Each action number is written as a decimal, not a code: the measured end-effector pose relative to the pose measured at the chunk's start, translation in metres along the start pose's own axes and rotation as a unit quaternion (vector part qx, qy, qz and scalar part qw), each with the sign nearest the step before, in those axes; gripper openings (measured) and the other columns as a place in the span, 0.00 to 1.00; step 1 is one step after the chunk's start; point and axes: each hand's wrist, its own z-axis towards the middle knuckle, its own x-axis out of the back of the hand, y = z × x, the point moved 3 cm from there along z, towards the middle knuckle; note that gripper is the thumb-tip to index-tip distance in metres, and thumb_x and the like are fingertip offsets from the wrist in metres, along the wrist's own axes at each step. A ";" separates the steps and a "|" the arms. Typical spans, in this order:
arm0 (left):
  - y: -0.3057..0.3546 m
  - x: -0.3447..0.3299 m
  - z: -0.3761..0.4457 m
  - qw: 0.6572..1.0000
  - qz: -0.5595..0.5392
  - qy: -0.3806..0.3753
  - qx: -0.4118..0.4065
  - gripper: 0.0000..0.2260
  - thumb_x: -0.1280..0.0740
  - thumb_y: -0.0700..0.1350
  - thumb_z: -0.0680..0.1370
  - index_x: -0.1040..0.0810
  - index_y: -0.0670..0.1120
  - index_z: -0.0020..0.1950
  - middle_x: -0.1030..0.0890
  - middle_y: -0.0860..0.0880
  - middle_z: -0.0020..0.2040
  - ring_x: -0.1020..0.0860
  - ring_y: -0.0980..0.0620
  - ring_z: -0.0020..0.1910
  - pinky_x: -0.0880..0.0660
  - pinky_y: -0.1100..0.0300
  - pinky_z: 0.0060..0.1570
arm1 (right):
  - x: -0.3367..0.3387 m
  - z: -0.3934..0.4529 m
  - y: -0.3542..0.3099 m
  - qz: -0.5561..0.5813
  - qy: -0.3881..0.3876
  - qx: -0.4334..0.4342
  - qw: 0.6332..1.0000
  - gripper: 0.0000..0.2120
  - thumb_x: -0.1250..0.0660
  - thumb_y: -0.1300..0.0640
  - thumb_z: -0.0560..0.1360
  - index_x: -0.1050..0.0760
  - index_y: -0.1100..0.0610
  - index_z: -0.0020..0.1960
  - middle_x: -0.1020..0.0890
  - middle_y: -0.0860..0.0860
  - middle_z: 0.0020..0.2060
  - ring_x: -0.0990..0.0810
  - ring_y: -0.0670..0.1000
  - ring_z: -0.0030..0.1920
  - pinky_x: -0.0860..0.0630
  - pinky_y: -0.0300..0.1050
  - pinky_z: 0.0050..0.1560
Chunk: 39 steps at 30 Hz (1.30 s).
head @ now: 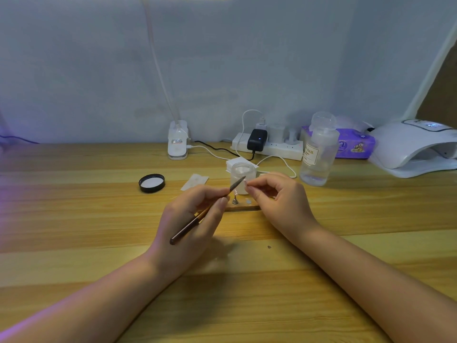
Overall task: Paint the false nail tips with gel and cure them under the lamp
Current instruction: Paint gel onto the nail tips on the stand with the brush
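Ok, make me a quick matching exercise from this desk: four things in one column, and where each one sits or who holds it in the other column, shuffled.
Things:
1. brush
2. black lid
3. curing lamp
4. nail tip

Places:
A. far right of the desk, by the wall
B. gripped in the left hand
C. lying on the desk, left of the open jar
D. pinched in the right hand's fingers

Pairs: 1-B, 2-C, 3-A, 4-D
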 end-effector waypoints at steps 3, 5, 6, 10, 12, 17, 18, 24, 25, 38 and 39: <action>0.002 -0.001 0.001 1.000 0.009 -0.012 -0.021 0.09 0.33 0.49 0.75 0.18 0.50 0.53 0.15 0.52 0.47 0.17 0.54 0.48 0.22 0.58 0.49 | 0.000 0.000 0.000 -0.002 0.002 0.002 1.000 0.06 0.28 0.64 0.73 0.17 0.59 0.49 0.18 0.52 0.41 0.21 0.46 0.43 0.24 0.35 0.44; 0.002 0.000 0.000 1.000 0.002 -0.019 -0.018 0.09 0.34 0.49 0.75 0.18 0.49 0.51 0.15 0.51 0.45 0.17 0.52 0.47 0.21 0.56 0.50 | 0.000 -0.001 0.001 0.002 0.005 -0.004 1.000 0.06 0.28 0.64 0.73 0.17 0.58 0.49 0.18 0.51 0.41 0.21 0.45 0.42 0.24 0.34 0.43; 0.001 0.000 -0.001 1.000 -0.002 -0.019 -0.013 0.08 0.35 0.49 0.74 0.18 0.49 0.49 0.15 0.51 0.44 0.17 0.51 0.46 0.21 0.54 0.49 | 0.000 -0.001 0.002 0.005 0.007 -0.006 1.000 0.06 0.28 0.64 0.72 0.17 0.58 0.48 0.18 0.51 0.41 0.21 0.45 0.42 0.24 0.34 0.42; 0.001 0.001 -0.002 1.000 -0.006 0.000 0.008 0.07 0.35 0.52 0.74 0.20 0.54 0.48 0.16 0.54 0.43 0.18 0.50 0.46 0.21 0.53 0.47 | 0.001 -0.001 0.002 0.008 0.014 -0.009 1.000 0.05 0.28 0.64 0.73 0.17 0.58 0.48 0.17 0.51 0.40 0.21 0.47 0.41 0.24 0.35 0.42; 0.001 0.000 -0.001 1.000 -0.001 0.005 0.010 0.05 0.33 0.51 0.75 0.20 0.56 0.50 0.16 0.55 0.45 0.18 0.53 0.46 0.22 0.59 0.47 | 0.000 -0.001 0.001 0.012 0.011 -0.008 1.000 0.05 0.28 0.64 0.73 0.17 0.58 0.48 0.17 0.52 0.41 0.20 0.47 0.42 0.24 0.36 0.43; 0.000 -0.001 0.000 1.000 -0.016 -0.019 0.007 0.07 0.33 0.51 0.75 0.19 0.55 0.51 0.16 0.55 0.46 0.18 0.54 0.47 0.23 0.62 0.48 | -0.001 -0.001 0.001 0.021 0.000 -0.009 1.000 0.06 0.28 0.64 0.72 0.17 0.59 0.48 0.17 0.53 0.42 0.20 0.48 0.42 0.23 0.36 0.44; -0.001 0.000 -0.001 0.999 -0.025 -0.023 0.008 0.07 0.34 0.51 0.75 0.18 0.55 0.49 0.16 0.54 0.46 0.18 0.52 0.47 0.23 0.58 0.48 | -0.001 -0.001 0.001 0.024 0.001 -0.011 1.000 0.06 0.28 0.65 0.72 0.17 0.59 0.48 0.17 0.53 0.42 0.20 0.48 0.42 0.23 0.36 0.44; -0.005 0.001 -0.002 0.998 -0.061 -0.009 0.019 0.06 0.35 0.52 0.75 0.20 0.58 0.50 0.15 0.52 0.45 0.17 0.50 0.47 0.22 0.54 0.49 | -0.002 -0.001 0.002 0.045 0.005 -0.018 0.999 0.05 0.28 0.64 0.73 0.17 0.57 0.47 0.17 0.52 0.41 0.20 0.45 0.41 0.24 0.33 0.43; -0.005 0.001 -0.002 0.998 -0.065 -0.006 0.023 0.07 0.35 0.52 0.76 0.20 0.58 0.51 0.15 0.53 0.46 0.17 0.53 0.48 0.22 0.58 0.49 | -0.002 -0.001 0.002 0.046 0.003 -0.017 0.999 0.05 0.28 0.64 0.73 0.17 0.57 0.47 0.17 0.52 0.41 0.20 0.45 0.41 0.23 0.34 0.43; -0.001 0.000 -0.003 0.993 -0.118 -0.022 0.022 0.06 0.36 0.49 0.76 0.19 0.53 0.48 0.16 0.49 0.42 0.18 0.55 0.45 0.25 0.67 0.45 | -0.002 -0.001 0.004 0.065 -0.016 -0.028 0.997 0.07 0.28 0.64 0.73 0.17 0.56 0.48 0.17 0.51 0.41 0.19 0.46 0.42 0.23 0.35 0.43; -0.001 0.000 -0.002 0.993 -0.114 -0.017 0.028 0.07 0.35 0.50 0.75 0.19 0.53 0.48 0.16 0.49 0.42 0.17 0.55 0.45 0.25 0.67 0.45 | -0.003 -0.001 0.004 0.068 -0.019 -0.030 0.997 0.07 0.28 0.64 0.73 0.17 0.55 0.48 0.17 0.50 0.41 0.20 0.45 0.41 0.23 0.34 0.43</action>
